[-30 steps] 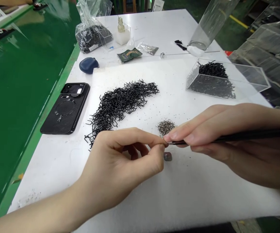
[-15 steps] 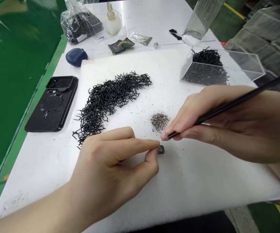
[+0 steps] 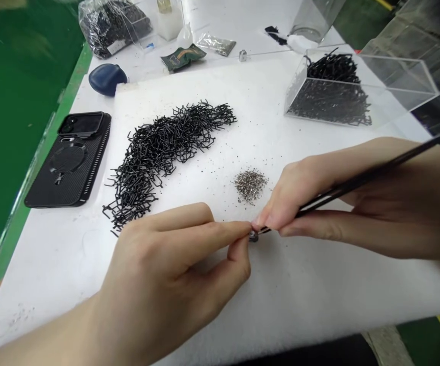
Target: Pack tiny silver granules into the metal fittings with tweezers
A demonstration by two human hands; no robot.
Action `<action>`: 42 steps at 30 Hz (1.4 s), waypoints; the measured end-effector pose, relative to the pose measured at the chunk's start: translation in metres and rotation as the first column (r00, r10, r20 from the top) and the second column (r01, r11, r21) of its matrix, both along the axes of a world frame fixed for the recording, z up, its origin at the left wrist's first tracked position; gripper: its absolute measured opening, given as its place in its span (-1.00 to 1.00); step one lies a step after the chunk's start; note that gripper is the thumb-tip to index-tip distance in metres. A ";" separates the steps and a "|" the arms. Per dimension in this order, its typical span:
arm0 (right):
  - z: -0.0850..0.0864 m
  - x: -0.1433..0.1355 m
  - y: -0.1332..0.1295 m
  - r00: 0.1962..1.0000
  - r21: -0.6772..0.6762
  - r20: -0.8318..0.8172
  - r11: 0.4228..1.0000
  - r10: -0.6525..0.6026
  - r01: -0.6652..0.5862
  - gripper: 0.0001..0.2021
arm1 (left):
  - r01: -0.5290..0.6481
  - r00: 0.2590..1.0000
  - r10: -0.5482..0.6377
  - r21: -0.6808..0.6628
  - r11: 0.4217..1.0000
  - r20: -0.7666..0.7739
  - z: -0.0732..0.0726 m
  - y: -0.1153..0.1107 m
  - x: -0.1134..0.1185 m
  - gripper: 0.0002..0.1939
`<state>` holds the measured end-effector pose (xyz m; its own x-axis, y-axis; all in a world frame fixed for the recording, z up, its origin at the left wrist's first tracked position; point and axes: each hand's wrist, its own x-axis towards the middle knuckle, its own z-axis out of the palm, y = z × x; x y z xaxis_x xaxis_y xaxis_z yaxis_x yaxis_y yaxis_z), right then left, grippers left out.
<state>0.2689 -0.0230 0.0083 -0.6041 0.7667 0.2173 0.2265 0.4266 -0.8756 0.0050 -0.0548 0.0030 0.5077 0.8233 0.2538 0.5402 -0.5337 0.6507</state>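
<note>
My left hand (image 3: pixel 174 269) pinches thumb and forefinger together at a small dark block (image 3: pixel 254 236) on the white foam pad (image 3: pixel 319 284); what sits between the fingertips is too small to tell. My right hand (image 3: pixel 357 203) grips black tweezers (image 3: pixel 372 175), their tips right at the block and meeting my left fingertips. Just above lies a small heap of tiny silvery parts (image 3: pixel 250 183). A long pile of black bent wire pieces (image 3: pixel 166 150) spreads across the pad to the left.
A clear box (image 3: pixel 357 91) with more black wire pieces stands at the right rear. A black phone (image 3: pixel 69 162) and a dark blue case (image 3: pixel 107 79) lie left of the pad. Bags (image 3: pixel 109 23) and small packets sit at the back. A green surface (image 3: pixel 9 101) borders the table's left edge.
The tweezers dipped toward the silvery heap and then came down to the small block. My left fingertips stayed beside the block. The view shifted so everything sits lower-left.
</note>
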 end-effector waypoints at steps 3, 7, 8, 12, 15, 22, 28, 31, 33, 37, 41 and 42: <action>0.002 0.000 0.001 0.999 -0.002 0.030 1.000 -0.016 0.016 -0.85 | 0.006 1.000 -0.006 0.009 1.000 -0.008 0.001 0.001 0.000 -0.74; 0.003 0.001 0.001 0.999 -0.018 0.045 1.000 -0.004 0.005 -0.84 | 0.022 1.000 -0.022 -0.011 1.000 0.009 0.001 0.000 0.000 -0.75; 0.003 0.002 0.000 0.999 -0.015 0.037 1.000 -0.010 0.011 -0.86 | 0.026 1.000 -0.026 -0.011 1.000 0.014 0.000 0.000 0.001 -0.75; -0.002 0.002 -0.001 0.998 -0.024 0.052 0.999 -0.035 0.036 -0.88 | 0.021 1.000 -0.020 -0.018 1.000 0.006 -0.003 0.001 0.002 -0.80; -0.004 0.004 -0.001 0.998 -0.017 0.056 1.000 -0.021 0.022 -0.88 | 0.015 1.000 -0.015 -0.030 0.999 0.007 -0.003 0.003 0.000 -0.80; -0.008 0.004 -0.005 0.997 -0.004 0.039 0.998 -0.064 0.065 -0.93 | 0.003 1.000 -0.002 -0.059 0.998 0.013 -0.003 0.003 -0.006 -0.78; -0.019 -0.006 -0.009 0.962 0.020 -0.027 0.962 -0.271 0.272 -0.75 | -0.001 1.000 0.002 -0.077 0.997 0.011 -0.001 0.004 -0.004 -0.77; -0.023 -0.009 -0.010 0.963 0.041 -0.030 0.963 -0.266 0.268 -0.70 | 0.003 1.000 -0.002 -0.073 0.997 0.024 0.001 0.005 -0.003 -0.79; -0.023 -0.009 -0.010 0.966 0.049 -0.029 0.965 -0.255 0.257 -0.68 | -0.001 1.000 0.003 -0.066 0.998 0.027 0.002 0.005 -0.003 -0.78; -0.021 -0.002 -0.010 0.972 0.063 -0.034 0.970 -0.234 0.236 -0.69 | -0.003 0.999 0.005 -0.060 0.998 0.037 0.000 0.006 -0.001 -0.78; -0.016 0.008 -0.009 0.994 0.049 0.027 0.993 -0.110 0.108 -0.86 | 0.007 0.999 -0.005 -0.048 0.999 0.035 -0.004 0.006 -0.001 -0.78; -0.015 0.010 -0.008 0.997 0.040 0.054 0.998 -0.060 0.058 -0.92 | 0.011 0.999 -0.009 -0.054 0.999 0.034 -0.005 0.005 -0.001 -0.78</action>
<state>0.2794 -0.0312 -0.0064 -0.5701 0.7930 0.2148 0.2996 0.4441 -0.8444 0.0041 -0.0496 -0.0017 0.5079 0.8311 0.2266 0.5120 -0.5028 0.6964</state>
